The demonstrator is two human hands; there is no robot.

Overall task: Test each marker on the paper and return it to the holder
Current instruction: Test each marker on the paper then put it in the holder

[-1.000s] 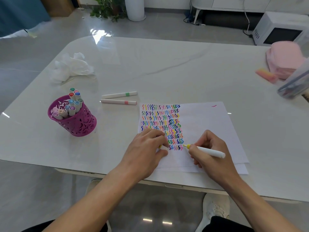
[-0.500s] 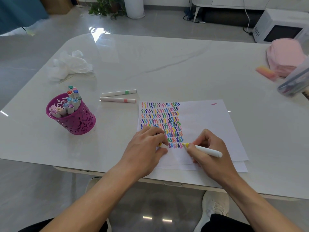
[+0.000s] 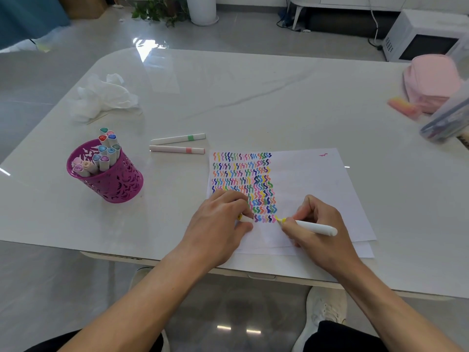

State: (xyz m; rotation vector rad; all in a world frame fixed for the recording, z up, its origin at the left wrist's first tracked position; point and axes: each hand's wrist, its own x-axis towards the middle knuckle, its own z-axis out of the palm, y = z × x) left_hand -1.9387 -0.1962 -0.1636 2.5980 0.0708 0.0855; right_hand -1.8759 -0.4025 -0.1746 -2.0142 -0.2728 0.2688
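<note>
Marking white paper sheet [image 3: 317, 179], tip unmoved.
Your right hand [image 3: 319, 237] pinches the slim yellow-tipped marker [image 3: 314, 227]; left hand [image 3: 218, 224] clutches its cap [image 3: 245, 219].

The right hand [image 3: 317, 232] is gripping a marker [image 3: 314, 227], its yellow tip touching the paper [image 3: 317, 179] just right of the bottom row of squiggles. The left hand [image 3: 218, 224] is resting on the paper, pinching the cap [image 3: 245, 219]. The holder [image 3: 119, 184] is standing at left; 2 more, a green marker [image 3: 177, 139] and a pink marker [image 3: 177, 149], are lying between it and the paper.
</note>
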